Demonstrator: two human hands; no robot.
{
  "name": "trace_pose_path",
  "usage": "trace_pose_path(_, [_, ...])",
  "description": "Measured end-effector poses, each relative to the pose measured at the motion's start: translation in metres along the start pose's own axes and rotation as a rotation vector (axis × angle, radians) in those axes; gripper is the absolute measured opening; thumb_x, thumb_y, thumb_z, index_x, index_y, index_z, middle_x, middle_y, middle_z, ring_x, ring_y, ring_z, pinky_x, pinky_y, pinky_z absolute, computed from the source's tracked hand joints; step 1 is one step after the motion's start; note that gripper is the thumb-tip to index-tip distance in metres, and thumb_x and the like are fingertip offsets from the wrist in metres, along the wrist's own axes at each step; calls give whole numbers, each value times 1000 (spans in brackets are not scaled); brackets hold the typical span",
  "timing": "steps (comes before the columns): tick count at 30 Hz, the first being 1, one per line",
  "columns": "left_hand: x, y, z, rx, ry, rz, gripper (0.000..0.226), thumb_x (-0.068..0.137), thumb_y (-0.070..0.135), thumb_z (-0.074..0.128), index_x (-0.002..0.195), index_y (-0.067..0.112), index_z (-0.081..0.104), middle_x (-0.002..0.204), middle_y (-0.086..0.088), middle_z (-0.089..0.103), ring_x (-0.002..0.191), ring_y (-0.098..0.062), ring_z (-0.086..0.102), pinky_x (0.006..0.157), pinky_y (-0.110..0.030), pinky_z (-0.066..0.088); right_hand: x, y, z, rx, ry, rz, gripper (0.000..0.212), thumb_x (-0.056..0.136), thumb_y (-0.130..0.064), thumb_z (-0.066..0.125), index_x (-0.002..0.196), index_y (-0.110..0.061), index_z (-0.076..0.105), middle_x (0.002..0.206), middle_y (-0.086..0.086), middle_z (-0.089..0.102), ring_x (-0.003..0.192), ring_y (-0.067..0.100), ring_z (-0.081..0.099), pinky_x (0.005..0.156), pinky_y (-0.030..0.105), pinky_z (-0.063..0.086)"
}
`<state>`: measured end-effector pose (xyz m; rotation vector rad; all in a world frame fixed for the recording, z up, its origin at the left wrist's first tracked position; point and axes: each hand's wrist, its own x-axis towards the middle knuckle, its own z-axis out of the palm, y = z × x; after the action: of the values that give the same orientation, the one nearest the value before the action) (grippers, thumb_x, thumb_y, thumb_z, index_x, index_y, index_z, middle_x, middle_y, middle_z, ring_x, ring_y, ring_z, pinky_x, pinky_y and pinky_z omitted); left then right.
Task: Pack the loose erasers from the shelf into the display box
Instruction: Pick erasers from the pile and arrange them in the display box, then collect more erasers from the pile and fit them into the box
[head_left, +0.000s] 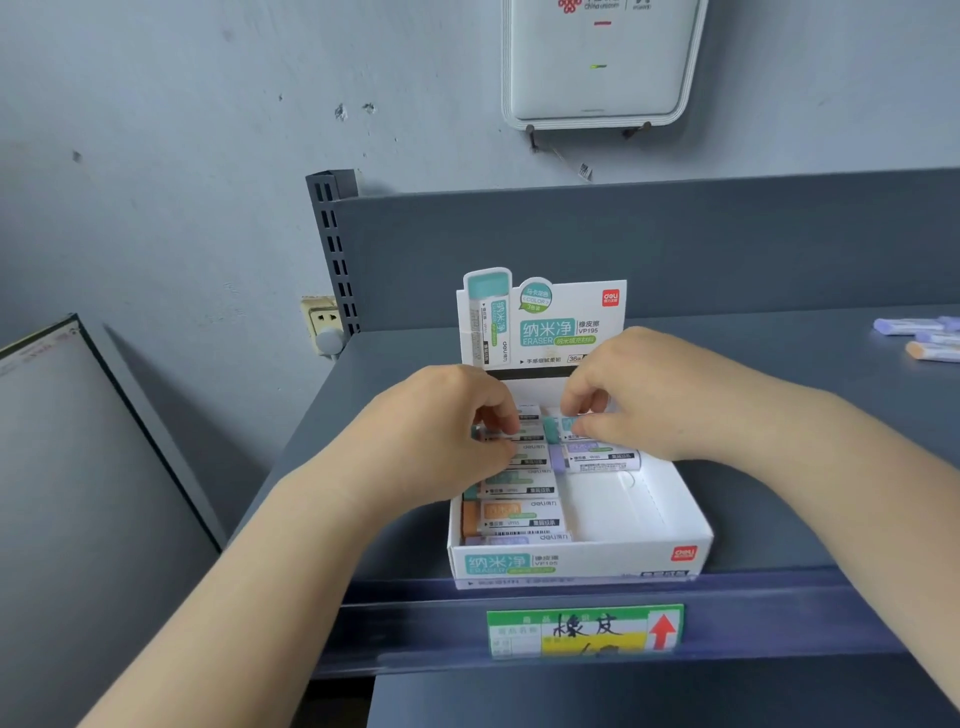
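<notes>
We see the grey metal shelf (779, 415) against a grey-blue painted wall (156, 130); left hand (447, 431) and right hand (639, 395) pinch teal-ended erasers (553, 428) inside the white cardboard display box (582, 561).

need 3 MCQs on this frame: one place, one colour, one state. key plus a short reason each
1. Where do the loose erasers lie?
A. far right of the shelf
B. on the floor
C. on the wall unit

2. What colour is the arrow on the shelf label?
A. blue
B. red
C. black

3. How full is the box?
A. empty
B. full on both sides
C. left column filled, right side mostly bare

Key: 1 A, they lie at the frame's right edge on the shelf. 2 B, red arrow on white. 3 C, erasers stack down the left; the right hand pinches a green one at the back.
</notes>
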<state>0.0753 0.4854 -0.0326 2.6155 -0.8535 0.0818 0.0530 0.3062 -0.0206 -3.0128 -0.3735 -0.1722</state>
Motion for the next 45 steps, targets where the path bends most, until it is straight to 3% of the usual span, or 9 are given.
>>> trace_pose_path(12, [1,0,0,-20,97,61,11,84,26,58,92,24,66,94,11,62,87,-10,56,79,-36,52,-1,0,2,-37,-27,-23,22,88,-25,50,100,-24,69,98,-5,65,93,18,58,82,38,50])
trace_pose_path(15, [3,2,-3,43,188,88,13,85,25,55,93,23,65,92,10,59,85,-12,55,75,-32,51,-8,-1,-5,-7,122,-50,24,91,-21,47,104,-20,67,98,-7,62,93,12,53,83,30,45])
trace_pose_path(20, [12,20,-6,243,337,176,19,87,30,49,101,22,60,96,8,59,89,-16,53,68,-27,43,-28,5,-14,-130,401,2,19,88,-22,45,91,-20,64,83,-12,51,85,14,49,70,30,43])
trace_pose_path(24, [22,50,-2,392,362,244,24,89,32,45,106,20,57,103,5,59,98,-19,53,71,-27,34,-47,15,-20,-339,398,15,27,92,-31,37,101,-20,61,96,-5,58,95,19,51,68,27,30])
trace_pose_path(28, [30,84,8,464,316,269,25,90,30,44,111,19,53,112,3,54,107,-22,50,79,-30,36,-72,45,-28,-344,404,48,27,92,-37,37,106,-24,57,99,-8,56,97,15,49,69,25,27])
trace_pose_path(34, [41,152,35,497,324,293,30,90,33,43,115,19,50,112,2,54,106,-22,50,85,-31,36,-122,100,-38,-285,356,48,32,90,-45,41,113,-27,53,106,-10,55,102,15,49,76,27,33])
trace_pose_path(37, [49,189,56,499,336,330,30,90,34,42,114,18,52,110,2,56,104,-22,52,83,-32,36,-154,131,-42,-295,338,35,35,90,-47,40,115,-26,52,109,-8,54,105,16,49,83,31,37])
trace_pose_path(42, [61,250,93,475,327,377,33,80,34,42,98,13,61,92,-2,63,87,-27,60,72,-33,41,-207,186,-47,-267,350,69,30,88,-46,43,109,-27,56,107,-11,56,103,15,50,79,28,37])
trace_pose_path(45, [69,286,114,446,303,398,33,87,34,42,110,16,56,105,-1,60,99,-25,55,81,-33,39,-240,218,-50,-250,340,114,30,88,-46,44,109,-29,56,110,-13,56,106,14,50,81,29,40])
